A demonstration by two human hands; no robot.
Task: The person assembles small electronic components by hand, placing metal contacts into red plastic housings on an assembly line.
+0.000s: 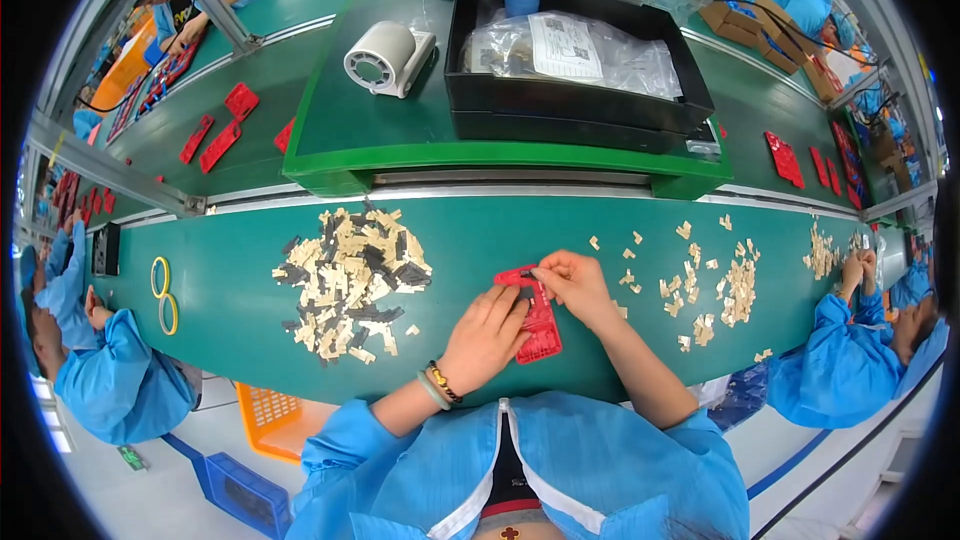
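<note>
A red plastic housing (543,336) lies on the green tabletop in front of me. My left hand (482,338) grips its left side, with the fingers bent over the upper part and a dark piece beneath them. At the housing's far end, my right hand (577,286) has thumb and forefinger pinched together; what sits between them is too small to make out. To the left is a heap of cream and black small plastic parts (350,275). Small brassy metal pieces (738,290) lie scattered to the right.
A green raised shelf (400,155) holds a white fan (385,58) and a black tray (570,110) with bagged parts. Behind it, a conveyor carries red housings (220,147). Yellow rings (164,297) lie at the left. Co-workers sit at left (125,380) and right (830,365).
</note>
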